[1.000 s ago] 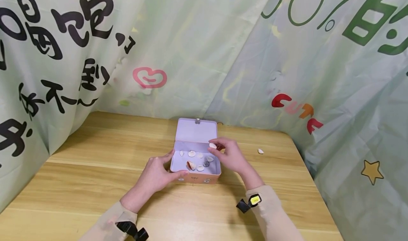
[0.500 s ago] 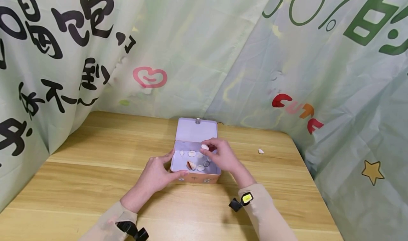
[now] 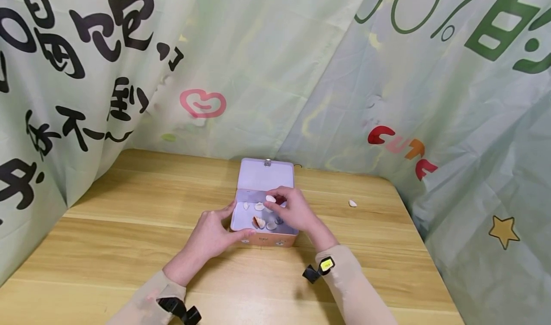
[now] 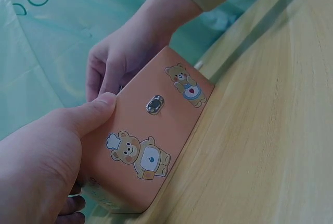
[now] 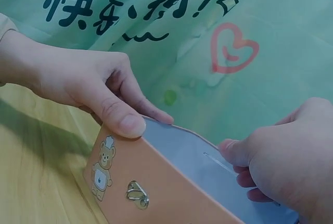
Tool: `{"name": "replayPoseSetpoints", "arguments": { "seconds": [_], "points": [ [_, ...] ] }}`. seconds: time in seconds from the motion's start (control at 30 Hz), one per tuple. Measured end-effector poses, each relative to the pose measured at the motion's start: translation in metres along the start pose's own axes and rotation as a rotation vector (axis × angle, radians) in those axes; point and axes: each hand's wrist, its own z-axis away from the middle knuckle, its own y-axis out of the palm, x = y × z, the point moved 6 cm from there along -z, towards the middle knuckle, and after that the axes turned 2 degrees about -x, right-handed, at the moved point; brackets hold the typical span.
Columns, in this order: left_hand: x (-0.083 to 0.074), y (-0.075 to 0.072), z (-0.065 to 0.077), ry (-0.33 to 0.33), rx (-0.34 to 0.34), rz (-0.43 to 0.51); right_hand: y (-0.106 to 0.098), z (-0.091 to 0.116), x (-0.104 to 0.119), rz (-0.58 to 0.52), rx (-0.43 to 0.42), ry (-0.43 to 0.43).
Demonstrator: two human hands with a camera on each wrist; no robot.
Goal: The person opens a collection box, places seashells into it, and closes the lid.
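An orange tin box [image 3: 272, 240] with a lilac inside stands on the table, its hinged lid [image 3: 266, 174] raised at the back. My left hand [image 3: 211, 234] grips the box's left side, thumb on the front rim. Over the box, my right hand [image 3: 297, 211] pinches a small white seashell [image 3: 270, 199] between thumb and fingers. Several shells lie spread on the box floor, among them a brown-and-white shell [image 3: 258, 222] and a white shell [image 3: 271, 226]; the right hand covers some. In the left wrist view, bear pictures and a metal clasp [image 4: 155, 104] show on the front.
One more white shell [image 3: 352, 203] lies on the wooden table [image 3: 379, 248], to the right of the box. A printed cloth [image 3: 258, 76] hangs behind and along both sides of the table. Dark camera mounts sit on both wrists.
My right hand has moved left with the seashell, from the box's right rim to over its middle. The left hand and the box have stayed in place.
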Motion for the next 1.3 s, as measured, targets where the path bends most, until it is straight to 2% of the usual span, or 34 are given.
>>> {"name": "replayPoseSetpoints", "arguments": {
  "seconds": [0.2,0.47,0.8,1.07,1.3],
  "points": [
    [-0.002,0.001,0.000,0.004,0.005,0.013,0.003,0.000,-0.001,0.014,0.006,0.004],
    [-0.003,0.000,0.001,0.014,-0.003,0.017,0.012,-0.001,-0.001,0.073,0.044,-0.037],
    [-0.003,0.000,0.001,0.019,-0.005,0.006,0.015,0.000,-0.002,0.143,0.081,-0.002],
    [-0.003,-0.001,0.000,0.026,-0.014,-0.009,0.007,0.002,-0.001,0.034,0.073,-0.008],
    [-0.001,-0.001,0.002,-0.020,0.007,0.020,-0.010,0.009,-0.002,-0.050,0.017,-0.019]
  ]
}}
